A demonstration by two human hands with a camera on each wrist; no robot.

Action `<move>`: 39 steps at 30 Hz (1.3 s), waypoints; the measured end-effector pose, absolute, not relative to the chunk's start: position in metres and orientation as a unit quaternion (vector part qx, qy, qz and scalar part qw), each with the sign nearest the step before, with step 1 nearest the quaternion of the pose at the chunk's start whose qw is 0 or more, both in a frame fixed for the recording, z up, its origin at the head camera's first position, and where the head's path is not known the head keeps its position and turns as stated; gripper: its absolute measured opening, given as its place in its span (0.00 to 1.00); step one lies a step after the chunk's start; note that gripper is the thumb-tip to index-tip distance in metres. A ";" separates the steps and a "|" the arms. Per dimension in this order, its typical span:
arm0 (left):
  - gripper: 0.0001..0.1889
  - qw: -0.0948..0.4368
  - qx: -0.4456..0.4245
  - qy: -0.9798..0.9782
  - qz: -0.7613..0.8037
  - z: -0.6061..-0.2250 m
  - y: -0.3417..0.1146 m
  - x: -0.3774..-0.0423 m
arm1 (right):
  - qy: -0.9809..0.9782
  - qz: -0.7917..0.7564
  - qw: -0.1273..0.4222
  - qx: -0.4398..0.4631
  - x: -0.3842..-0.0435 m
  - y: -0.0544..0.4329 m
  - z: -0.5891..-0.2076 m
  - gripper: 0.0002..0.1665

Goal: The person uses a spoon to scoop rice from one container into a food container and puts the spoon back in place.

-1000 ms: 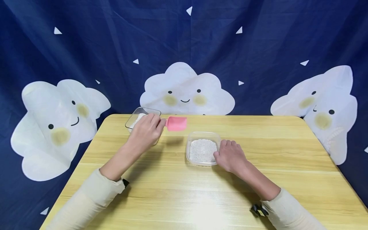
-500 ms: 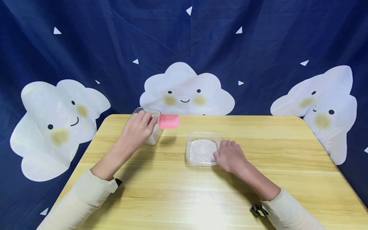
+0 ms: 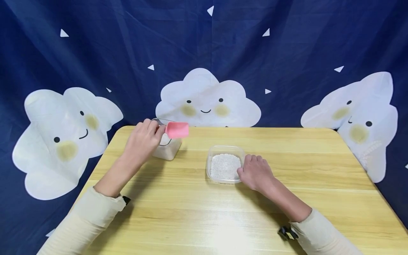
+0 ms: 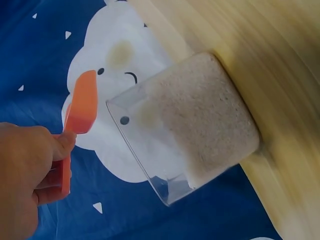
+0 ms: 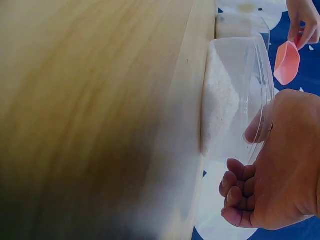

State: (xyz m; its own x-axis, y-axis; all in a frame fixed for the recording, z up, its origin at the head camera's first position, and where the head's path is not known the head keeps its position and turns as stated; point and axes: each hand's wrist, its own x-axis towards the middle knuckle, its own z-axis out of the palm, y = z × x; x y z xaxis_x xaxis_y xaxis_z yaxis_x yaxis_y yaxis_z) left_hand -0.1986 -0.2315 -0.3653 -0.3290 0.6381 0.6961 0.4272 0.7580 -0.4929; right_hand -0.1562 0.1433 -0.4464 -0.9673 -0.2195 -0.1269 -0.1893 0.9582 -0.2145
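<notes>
My left hand (image 3: 142, 138) holds a pink scoop (image 3: 177, 130) by its handle, raised above the rim of a tall clear container (image 3: 168, 153). In the left wrist view the fingers curl round the scoop's handle, and the container (image 4: 134, 156) is over half full of whitish grains that look like rice. Nothing shows in the scoop's blade. My right hand (image 3: 256, 171) grips the right side of a shallow clear plastic box (image 3: 209, 163) with white grains (image 3: 225, 166) inside. The right wrist view has the thumb inside the box (image 5: 257, 45) and curled fingers outside.
Both containers stand on a light wooden table (image 3: 197, 212), the tall one near the back left edge. Behind the table hangs a dark blue cloth (image 3: 280, 53) with printed clouds.
My left hand has moved left and slightly up with the scoop, from right of the tall container to above it, uncovering more of its front. The right hand and box stay put.
</notes>
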 end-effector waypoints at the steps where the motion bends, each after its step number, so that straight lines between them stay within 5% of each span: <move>1: 0.13 0.478 -0.328 -0.808 0.110 -0.365 -0.233 -0.199 | 0.987 -0.101 0.074 -0.104 -0.156 0.143 -0.447 0.27; 39: 0.17 0.441 -0.260 -0.844 0.162 -0.372 -0.269 -0.206 | 0.987 -0.102 0.068 -0.106 -0.158 0.144 -0.450 0.26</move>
